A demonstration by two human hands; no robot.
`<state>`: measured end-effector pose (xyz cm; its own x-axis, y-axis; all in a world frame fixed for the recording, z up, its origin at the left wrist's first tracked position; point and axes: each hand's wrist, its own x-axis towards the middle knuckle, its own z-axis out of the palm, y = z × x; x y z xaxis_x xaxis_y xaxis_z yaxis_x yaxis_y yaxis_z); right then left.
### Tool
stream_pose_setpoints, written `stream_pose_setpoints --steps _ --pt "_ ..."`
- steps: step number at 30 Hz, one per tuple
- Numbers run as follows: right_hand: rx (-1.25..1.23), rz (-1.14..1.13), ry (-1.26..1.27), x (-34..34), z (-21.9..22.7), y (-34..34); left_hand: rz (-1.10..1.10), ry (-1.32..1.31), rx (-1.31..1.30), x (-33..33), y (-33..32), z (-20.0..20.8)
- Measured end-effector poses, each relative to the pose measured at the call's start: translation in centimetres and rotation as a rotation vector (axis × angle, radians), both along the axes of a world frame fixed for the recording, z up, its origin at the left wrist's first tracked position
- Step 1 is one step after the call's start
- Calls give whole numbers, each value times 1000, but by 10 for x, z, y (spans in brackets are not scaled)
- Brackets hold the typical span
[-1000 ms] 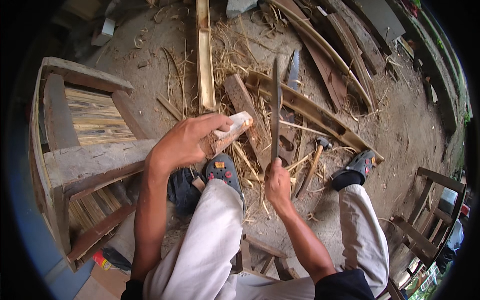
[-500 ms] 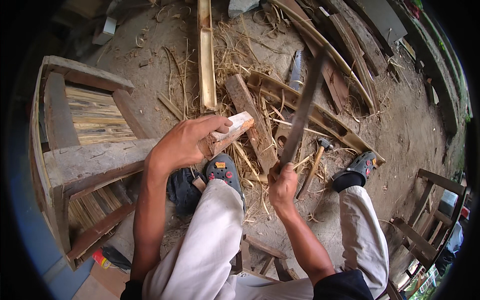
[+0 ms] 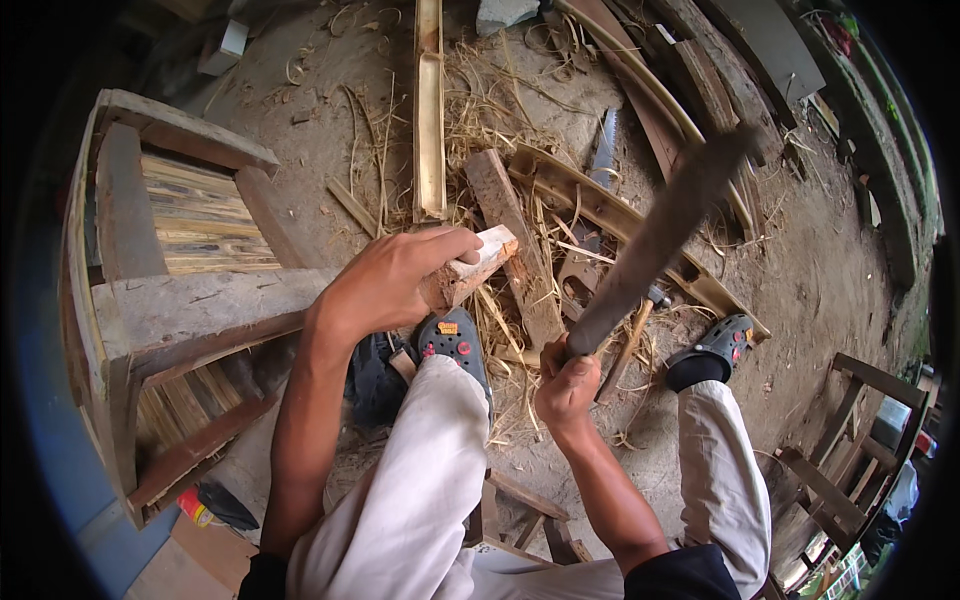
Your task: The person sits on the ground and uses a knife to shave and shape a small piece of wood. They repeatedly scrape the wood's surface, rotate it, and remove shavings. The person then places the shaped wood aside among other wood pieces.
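Observation:
My left hand (image 3: 385, 275) is closed around a short wooden block (image 3: 480, 262) with a pale, roughly cut top and orange-brown edges. In my right hand (image 3: 567, 387) is a machete (image 3: 655, 235), its long dark blade raised up and to the right, apart from the block. The fist hides its handle. Beyond the block a thick wooden beam (image 3: 515, 255) lies on the ground among fibre strips. A hammer (image 3: 632, 345) rests partly behind the machete blade.
A wooden frame with slatted panels (image 3: 205, 290) stands at my left. Split bamboo (image 3: 430, 130) and a curved bamboo length (image 3: 590, 205) lie ahead, near a handsaw (image 3: 604, 148). Planks (image 3: 700, 85) are stacked far right. My clogs (image 3: 452, 345) flank the work.
The machete has swung to the right and turned, showing more of its broad side. My left hand still grips the block, and the whole view has shifted slightly.

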<state>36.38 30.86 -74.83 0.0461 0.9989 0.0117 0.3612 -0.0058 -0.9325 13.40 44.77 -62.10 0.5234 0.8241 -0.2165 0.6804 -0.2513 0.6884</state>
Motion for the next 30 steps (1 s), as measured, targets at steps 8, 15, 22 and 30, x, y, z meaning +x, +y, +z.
stream_pose_setpoints --steps 8,15,22,30 --pt "-368 -19 -106 -7 -21 18 -2 20 8 3 0 0" --pt "-388 15 -51 -23 13 19 -23 36 17 -3 3 -1" --pt "-546 -27 -129 -25 -31 -7 36 -14 106 0 -16 0" --pt "-98 -82 233 -8 28 18 281 -246 133 20 -23 -19"
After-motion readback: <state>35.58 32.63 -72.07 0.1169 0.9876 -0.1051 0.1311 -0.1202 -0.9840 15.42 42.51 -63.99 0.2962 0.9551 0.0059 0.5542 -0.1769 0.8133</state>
